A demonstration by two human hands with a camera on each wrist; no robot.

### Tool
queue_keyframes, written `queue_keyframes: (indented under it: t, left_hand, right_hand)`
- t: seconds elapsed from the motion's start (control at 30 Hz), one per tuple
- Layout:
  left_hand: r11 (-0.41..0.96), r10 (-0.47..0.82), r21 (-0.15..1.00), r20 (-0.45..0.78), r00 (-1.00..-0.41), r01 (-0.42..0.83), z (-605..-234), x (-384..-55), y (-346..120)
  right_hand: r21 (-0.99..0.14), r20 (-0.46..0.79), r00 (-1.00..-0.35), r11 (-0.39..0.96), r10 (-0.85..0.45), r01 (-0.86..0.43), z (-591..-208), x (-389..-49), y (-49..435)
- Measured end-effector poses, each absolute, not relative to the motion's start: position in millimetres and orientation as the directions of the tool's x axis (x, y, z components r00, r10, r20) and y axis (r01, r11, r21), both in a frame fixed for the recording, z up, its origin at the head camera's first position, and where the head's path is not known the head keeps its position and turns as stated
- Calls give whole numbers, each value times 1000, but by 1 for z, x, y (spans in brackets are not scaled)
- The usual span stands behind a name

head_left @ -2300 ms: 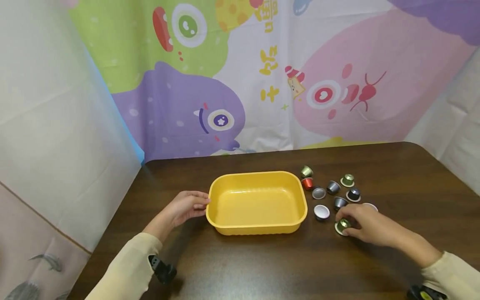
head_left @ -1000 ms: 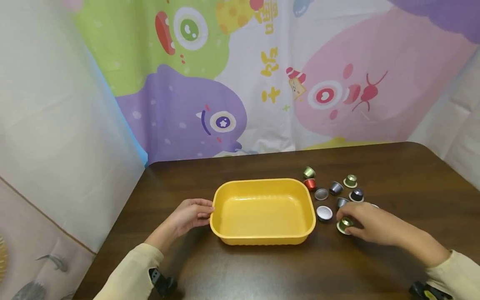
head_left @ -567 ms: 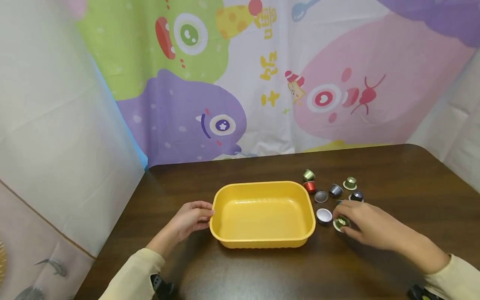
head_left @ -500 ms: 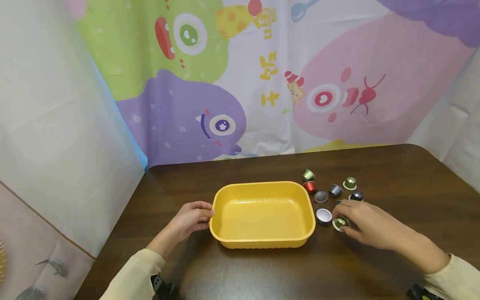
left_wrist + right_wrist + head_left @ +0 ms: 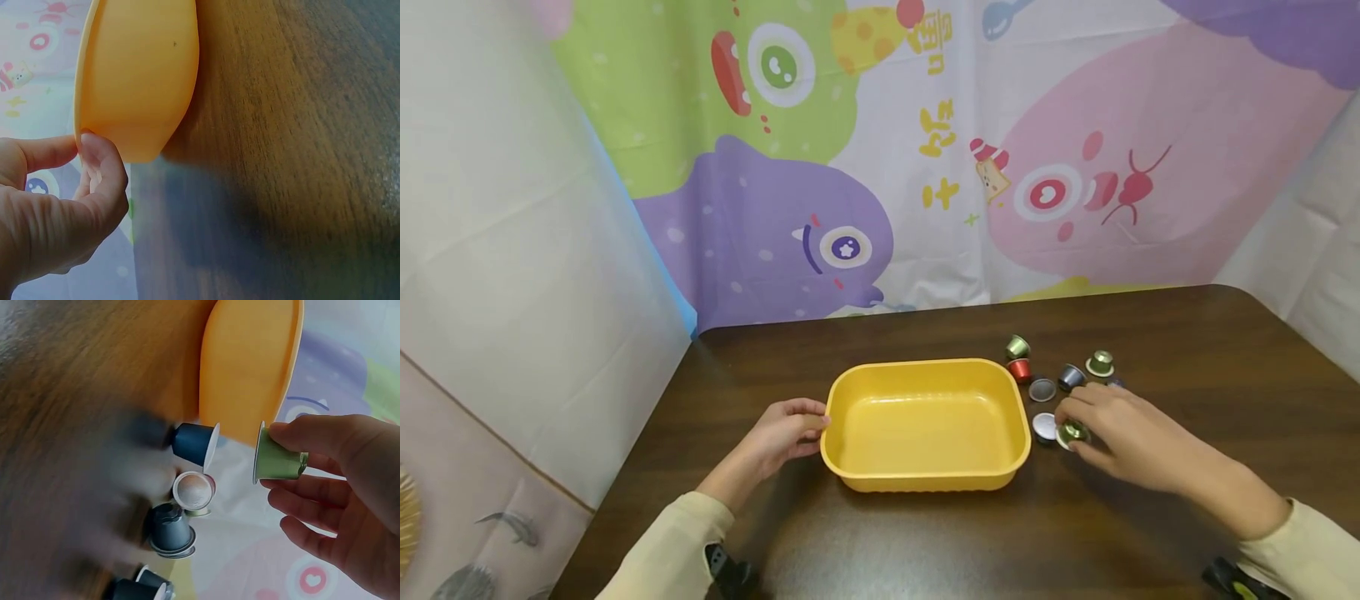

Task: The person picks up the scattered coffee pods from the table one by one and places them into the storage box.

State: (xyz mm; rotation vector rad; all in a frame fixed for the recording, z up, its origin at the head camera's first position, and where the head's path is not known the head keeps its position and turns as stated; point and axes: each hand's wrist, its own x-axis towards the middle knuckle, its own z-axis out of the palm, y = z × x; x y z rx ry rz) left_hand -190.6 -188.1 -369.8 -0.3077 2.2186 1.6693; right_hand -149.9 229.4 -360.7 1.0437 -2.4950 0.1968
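A yellow plastic basin [image 5: 925, 433] stands on the dark wooden table. My left hand [image 5: 784, 437] pinches its left rim between thumb and fingers, as the left wrist view confirms with the hand [image 5: 69, 212] on the basin's edge [image 5: 140, 75]. My right hand [image 5: 1138, 437] holds a green coffee capsule [image 5: 1073, 430] by thumb and fingertips, right of the basin. In the right wrist view this capsule [image 5: 277, 456] is off the table. Just beside it sits a dark blue capsule [image 5: 192, 444], whose white lid [image 5: 1044, 427] faces up.
Further capsules lie behind the right hand: a light green one [image 5: 1018, 347], a red one [image 5: 1018, 370], a silver-lidded one [image 5: 1042, 389], a grey one [image 5: 1071, 377] and a green one [image 5: 1101, 363]. The hand covers others. A cartoon curtain [image 5: 940, 167] hangs behind the table.
The basin has shifted slightly nearer and rightward with the left hand on its rim. My right hand has lifted the green capsule and carried it left, close to the white-lidded capsule.
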Motion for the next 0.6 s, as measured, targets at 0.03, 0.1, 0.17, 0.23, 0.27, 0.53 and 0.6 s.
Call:
queue_keyframes:
  t: [0.03, 0.1, 0.17, 0.23, 0.27, 0.53, 0.6]
  left_hand:
    - [283, 33, 883, -399, -916, -374, -370, -191, -188]
    - [280, 31, 884, -399, -917, -375, -370, -191, -188]
    - [278, 29, 884, -399, -916, -376, -369, -191, -188]
    - [276, 28, 884, -399, -916, -377, -369, -190, -188]
    - [275, 29, 885, -398, -917, -376, -369, -190, -188]
    - [278, 28, 882, -404, -914, -381, -368, -190, -188]
    - [281, 28, 881, -404, -914, -381, -369, -190, -188]
  right_hand:
    - [41, 442, -620, 705, -648, -708, -360, -150, 229]
    - [56, 450, -607, 699, -655, -713, -359, -151, 227]
    - [64, 455, -595, 690, -663, -721, -357, -152, 225]
    - [68, 457, -587, 684, -668, -726, -355, -154, 224]
    - [69, 458, -584, 682, -670, -728, -354, -154, 223]
    - [75, 466, -561, 662, -684, -746, -344, -156, 214]
    - [76, 468, -555, 657, -688, -750, -341, -157, 212]
